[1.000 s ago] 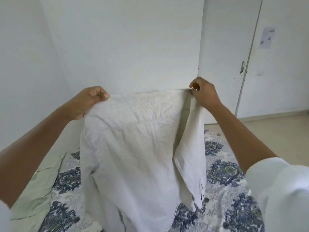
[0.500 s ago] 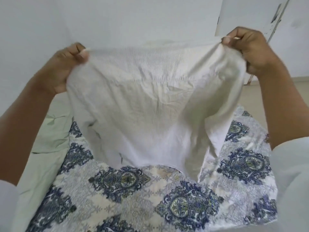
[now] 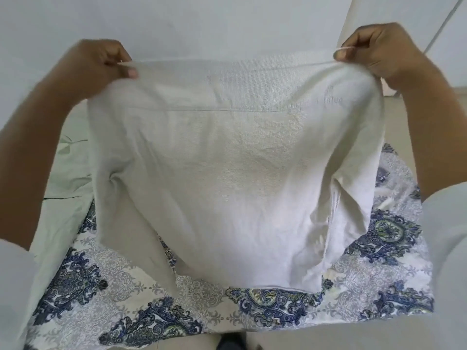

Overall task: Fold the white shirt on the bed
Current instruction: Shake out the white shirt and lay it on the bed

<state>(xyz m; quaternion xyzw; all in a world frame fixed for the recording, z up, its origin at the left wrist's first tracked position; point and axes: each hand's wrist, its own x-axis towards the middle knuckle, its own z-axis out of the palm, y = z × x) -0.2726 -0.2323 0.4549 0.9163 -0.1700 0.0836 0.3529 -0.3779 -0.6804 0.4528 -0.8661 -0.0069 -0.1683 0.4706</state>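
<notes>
The bed (image 3: 379, 286) fills the lower half of the view. It is covered by a blue-and-grey patterned spread, and a pale green sheet (image 3: 68, 173) lies along its 9 o'clock side.

The white shirt (image 3: 232, 173) hangs over the bed in the middle of the view. It is off the spread for most of its length and is stretched by its top edge between the two hands. A straight seam runs across it just below that edge. A sleeve or side panel droops on each flank, at 8 o'clock and at 4 o'clock. The hem reaches down toward 6 o'clock, just over the spread; whether it touches there cannot be told.

The left hand (image 3: 101, 61) holds the top corner at 10 o'clock, and the right hand (image 3: 379, 49) holds the other corner at 2 o'clock. On each hand the fingers (image 3: 343, 53) are curled in, pinching the cloth edge against the thumb. The edge between them is taut.

The step in hand looks like spreading the shirt and squaring it up, with no fold made yet. The next move probably calls for lowering it flat onto the spread, hem first. Both pinches should be kept and the top edge held tight so that the body lands without wrinkles. The sleeves should fall outward rather than bunch underneath.
</notes>
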